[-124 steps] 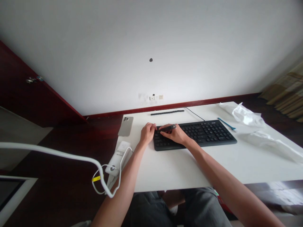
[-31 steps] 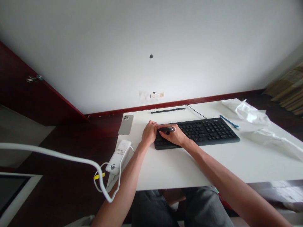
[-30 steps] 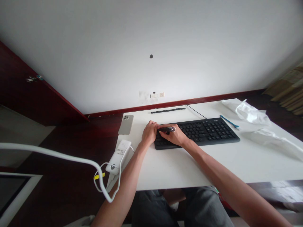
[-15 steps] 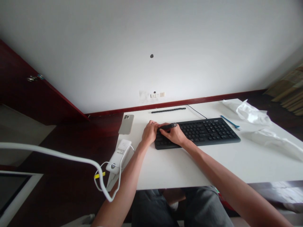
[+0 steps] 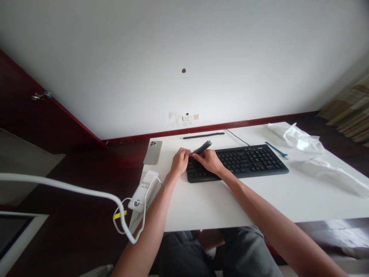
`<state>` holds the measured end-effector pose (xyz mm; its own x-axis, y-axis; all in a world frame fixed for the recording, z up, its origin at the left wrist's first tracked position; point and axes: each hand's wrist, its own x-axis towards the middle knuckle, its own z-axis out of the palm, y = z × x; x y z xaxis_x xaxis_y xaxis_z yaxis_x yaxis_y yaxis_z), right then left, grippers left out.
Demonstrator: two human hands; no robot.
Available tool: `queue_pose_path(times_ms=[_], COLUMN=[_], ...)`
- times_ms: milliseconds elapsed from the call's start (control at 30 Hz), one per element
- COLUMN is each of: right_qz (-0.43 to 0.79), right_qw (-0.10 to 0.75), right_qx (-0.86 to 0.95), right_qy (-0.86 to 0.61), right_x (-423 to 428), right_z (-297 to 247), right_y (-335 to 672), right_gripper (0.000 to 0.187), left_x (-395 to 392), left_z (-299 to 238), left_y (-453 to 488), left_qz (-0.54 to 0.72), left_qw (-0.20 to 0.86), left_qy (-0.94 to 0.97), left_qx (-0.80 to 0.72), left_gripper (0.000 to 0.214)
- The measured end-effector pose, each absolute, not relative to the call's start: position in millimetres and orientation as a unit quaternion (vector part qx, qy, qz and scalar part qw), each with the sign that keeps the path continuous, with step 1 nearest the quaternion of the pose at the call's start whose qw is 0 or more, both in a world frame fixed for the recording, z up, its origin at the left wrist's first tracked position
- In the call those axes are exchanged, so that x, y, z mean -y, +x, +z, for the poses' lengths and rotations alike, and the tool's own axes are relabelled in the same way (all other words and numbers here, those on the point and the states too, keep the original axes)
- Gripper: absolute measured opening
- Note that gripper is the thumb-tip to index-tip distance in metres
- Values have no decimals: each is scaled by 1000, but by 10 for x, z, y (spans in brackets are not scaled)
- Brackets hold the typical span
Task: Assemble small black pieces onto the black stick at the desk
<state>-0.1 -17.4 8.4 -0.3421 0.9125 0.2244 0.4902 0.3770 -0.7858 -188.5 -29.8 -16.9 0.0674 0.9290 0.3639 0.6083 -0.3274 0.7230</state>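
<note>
A black keyboard (image 5: 250,159) lies on the white table. My right hand (image 5: 211,161) rests over its left part, fingers closed round a black pen-shaped tool (image 5: 204,146) whose upper end tilts up to the right. The tool's lower end is hidden by the fingers. At the keyboard's upper left corner, my left hand (image 5: 180,159) has its fingers pressed together, touching or nearly touching the right fingertips. Whatever the left fingers hold, if anything, is hidden. Behind the keyboard lies a row of small black pieces that look like keycaps (image 5: 203,135).
A phone (image 5: 152,152) lies at the table's left back corner. Beside my left forearm is a white box-like device (image 5: 144,191) with a white cable (image 5: 95,192). A blue flat tool (image 5: 276,149) and crumpled clear plastic (image 5: 302,139) lie to the right.
The black tool in my right hand has swung from nearly flat to a steeper tilt, its upper end now higher. Both hands stay at the keyboard's left end. The view has shifted slightly.
</note>
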Motion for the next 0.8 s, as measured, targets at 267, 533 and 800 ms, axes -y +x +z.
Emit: queue_pose_path(times_ms=[267,533,800], right_qz=[294,303,309], right_qw=[338,346,359], right_qx=[768,745,737], right_qy=[-457,-483,-483], right_x=[208,206,198], right_z=[104,93,87], right_y=[-1,-27,-38], right_gripper=[37,42,37], left_x=[330,318,317], left_z=[-68,-100,-165], left_y=[-1932,-1939,-1911], left_qz=[396,391,418], left_qw=[179,190,180], left_qy=[709,708,686], left_qx=[-556,-557,-567], left_gripper=[35,36,38])
